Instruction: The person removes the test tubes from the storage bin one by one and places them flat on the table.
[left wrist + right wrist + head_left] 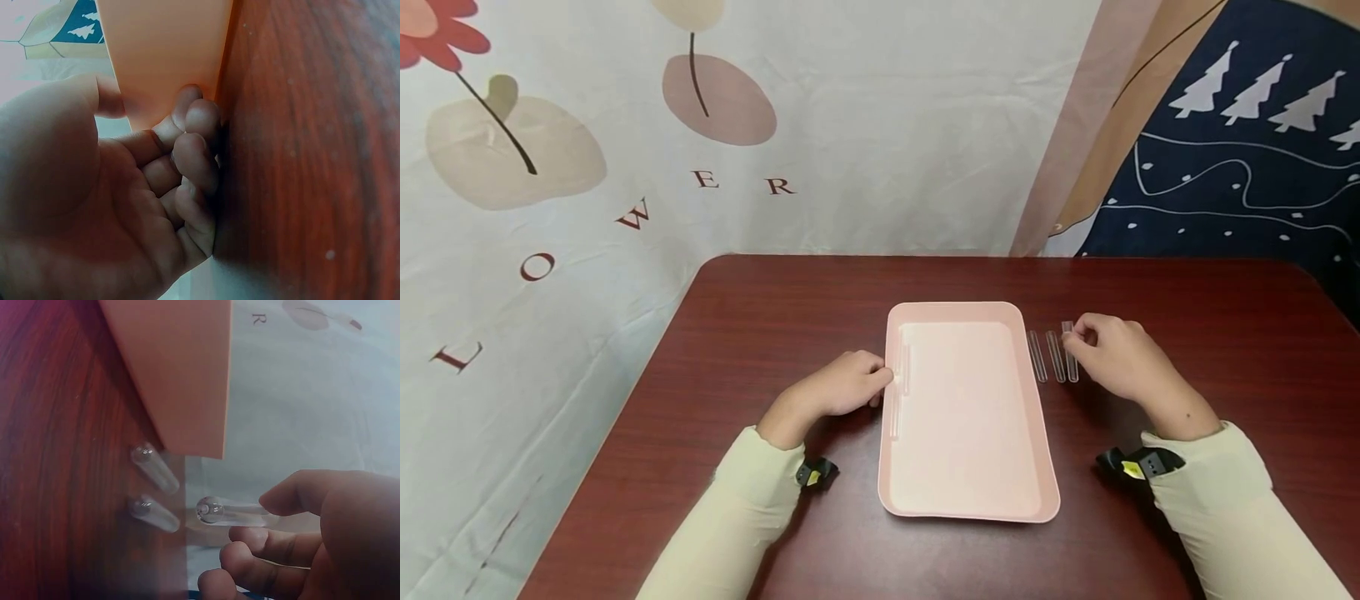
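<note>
A pink rectangular tray lies on the table, with two clear tubes, one test tube and another, along its left side. My left hand holds the tray's left rim, thumb at the edge and fingers curled against the outer wall in the left wrist view. Right of the tray, my right hand pinches the upper part of a clear glass test tube between thumb and fingers. Its rounded end is raised off the table in the right wrist view. Two more test tubes lie between that hand and the tray.
The dark reddish wooden table extends around the tray on all sides. Behind its far edge hangs a printed cloth, with a navy tree-patterned cloth at the right.
</note>
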Action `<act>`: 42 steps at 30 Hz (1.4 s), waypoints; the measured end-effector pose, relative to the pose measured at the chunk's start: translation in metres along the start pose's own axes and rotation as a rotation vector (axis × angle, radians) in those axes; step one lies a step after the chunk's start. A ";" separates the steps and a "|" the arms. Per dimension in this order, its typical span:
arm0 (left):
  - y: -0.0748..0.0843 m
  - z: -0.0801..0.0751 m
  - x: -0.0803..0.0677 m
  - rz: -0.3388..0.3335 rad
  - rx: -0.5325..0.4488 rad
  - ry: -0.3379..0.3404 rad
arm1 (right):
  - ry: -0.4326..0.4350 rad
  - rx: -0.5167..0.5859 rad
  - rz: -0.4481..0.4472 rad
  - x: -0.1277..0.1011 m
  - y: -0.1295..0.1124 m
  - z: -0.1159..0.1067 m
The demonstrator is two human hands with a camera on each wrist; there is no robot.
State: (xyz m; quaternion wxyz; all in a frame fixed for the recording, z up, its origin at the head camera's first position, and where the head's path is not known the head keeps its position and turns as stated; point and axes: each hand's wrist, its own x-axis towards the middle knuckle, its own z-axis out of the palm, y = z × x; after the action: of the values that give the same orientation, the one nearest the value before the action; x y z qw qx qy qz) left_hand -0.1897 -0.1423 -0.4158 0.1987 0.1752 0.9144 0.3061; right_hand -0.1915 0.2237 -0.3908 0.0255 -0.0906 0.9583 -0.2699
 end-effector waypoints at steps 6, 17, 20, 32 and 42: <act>0.001 0.000 0.000 -0.001 -0.002 0.004 | -0.037 0.012 0.034 0.002 0.006 0.001; 0.001 -0.001 0.000 0.000 0.005 0.000 | -0.080 0.042 0.065 0.005 0.011 0.003; 0.001 -0.001 0.000 -0.006 0.006 -0.002 | -0.088 0.050 0.065 0.007 0.012 0.004; 0.000 0.001 0.000 0.001 0.001 0.003 | -0.109 0.056 0.065 0.006 0.015 0.006; 0.003 -0.001 -0.001 -0.001 -0.008 0.001 | -0.084 0.058 0.058 0.006 0.016 0.009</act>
State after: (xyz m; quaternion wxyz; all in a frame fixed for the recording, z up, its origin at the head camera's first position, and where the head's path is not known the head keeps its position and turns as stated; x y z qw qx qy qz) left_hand -0.1883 -0.1414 -0.4131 0.1991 0.1737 0.9133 0.3099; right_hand -0.1993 0.2315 -0.4070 0.0761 -0.0732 0.9504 -0.2925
